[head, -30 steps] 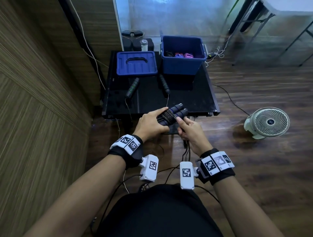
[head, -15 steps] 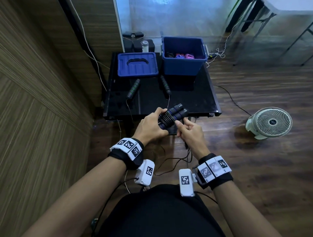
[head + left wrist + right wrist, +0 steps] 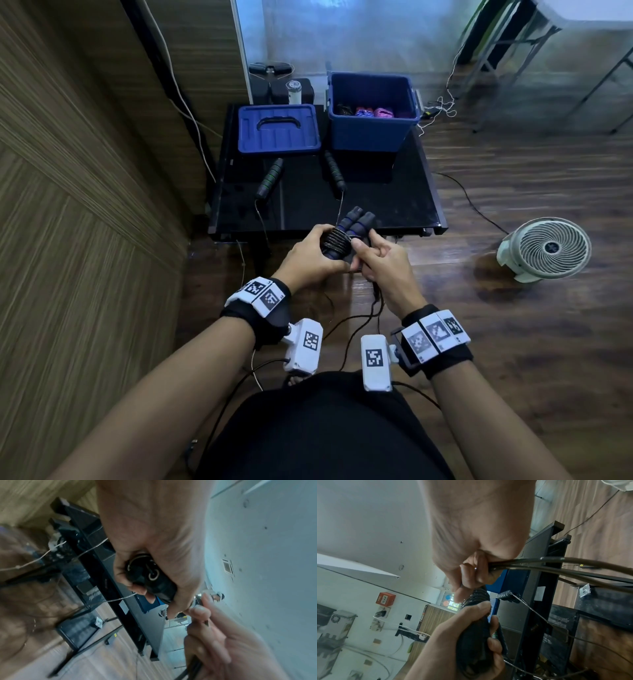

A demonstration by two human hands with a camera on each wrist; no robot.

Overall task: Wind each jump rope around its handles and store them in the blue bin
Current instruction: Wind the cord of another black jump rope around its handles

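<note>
gripping the paired handles (image 3: 346, 233) in the left hand (image 3: 308, 258), fingers curled round the lower ends, thumb pressing on the wound coils (image 3: 335, 240). pinching the loose rope (image 3: 375, 301) in the right hand (image 3: 383, 263), thumb and forefinger closed on it just beside the coils, remaining fingers curled round several strands running back past the wrist (right wrist view showing at least three strands leaving the fist).

holding the bundle in front of the body, just off the near edge of the black table (image 3: 394, 205), handles tilting up and away toward the blue bin (image 3: 371, 126).

judging the handling: handles looking stiff and padded, easy to clamp at mid-length; rope looking thin, springy and fairly slick, likely to unspool if tension drops. best keeping the thumb on the last turn and feeding from close to the coils, not from far down the slack.

keeping both wrists low and close together, palms turned inward, forearms converging.

waiting on the table: a second rope's two handles (image 3: 270, 178) lying apart, unwound, cords trailing off the near edge. sitting in the bin already: pink and purple bundles (image 3: 373, 112). lying beside the bin: the blue lid (image 3: 279, 128).
</note>
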